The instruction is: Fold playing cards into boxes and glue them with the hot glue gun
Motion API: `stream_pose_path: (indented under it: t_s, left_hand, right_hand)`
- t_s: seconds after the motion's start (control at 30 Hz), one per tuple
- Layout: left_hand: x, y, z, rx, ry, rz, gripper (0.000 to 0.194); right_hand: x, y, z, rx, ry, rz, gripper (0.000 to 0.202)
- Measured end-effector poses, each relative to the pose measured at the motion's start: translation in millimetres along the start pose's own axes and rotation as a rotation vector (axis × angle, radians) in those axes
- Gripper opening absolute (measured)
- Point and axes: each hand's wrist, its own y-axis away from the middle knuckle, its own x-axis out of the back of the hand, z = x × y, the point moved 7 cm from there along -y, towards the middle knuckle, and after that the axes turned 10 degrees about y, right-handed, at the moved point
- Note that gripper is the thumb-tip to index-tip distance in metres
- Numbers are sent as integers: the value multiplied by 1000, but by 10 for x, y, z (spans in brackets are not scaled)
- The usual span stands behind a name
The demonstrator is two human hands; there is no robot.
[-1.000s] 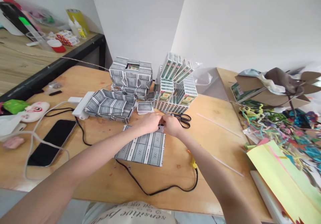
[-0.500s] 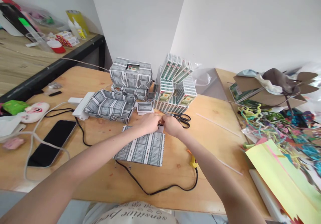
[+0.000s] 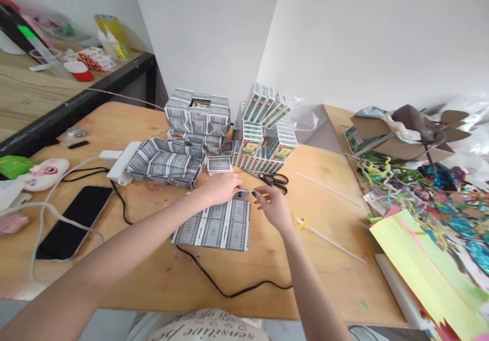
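My left hand pinches a small playing card, face towards me, at the far edge of a flat panel of joined playing cards. To the right of that card is my right hand, its fingers bent and apart with nothing visible between them. The panel lies on the table with its grey patterned backs up. Just beyond my left hand sits a stack of cards. Black-handled scissors lie behind my right hand.
A tray made of cards, a larger card structure and stacked card boxes stand at the back. A phone and cables lie left. A yellow glue gun is partly behind my right forearm. Coloured scraps fill the right side.
My right hand has moved away from my left hand, to the right and towards me, and its fingers have opened. The playing card in my left hand now shows more.
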Motion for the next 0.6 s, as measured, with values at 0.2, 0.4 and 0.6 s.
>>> stream_pose_path:
  t_s: [0.2, 0.4, 0.6]
  left_hand:
    - [-5, 60, 36, -29, 110, -43, 30]
    - [-97, 105, -11, 15, 202, -94, 29]
    - [-44, 166, -89, 71, 333, -52, 26]
  right_hand:
    - [-364, 661, -122, -169, -105, 90, 79]
    - [-633, 885, -335, -147, 7, 145, 113]
    - [-627, 742, -251, -76, -102, 127, 98]
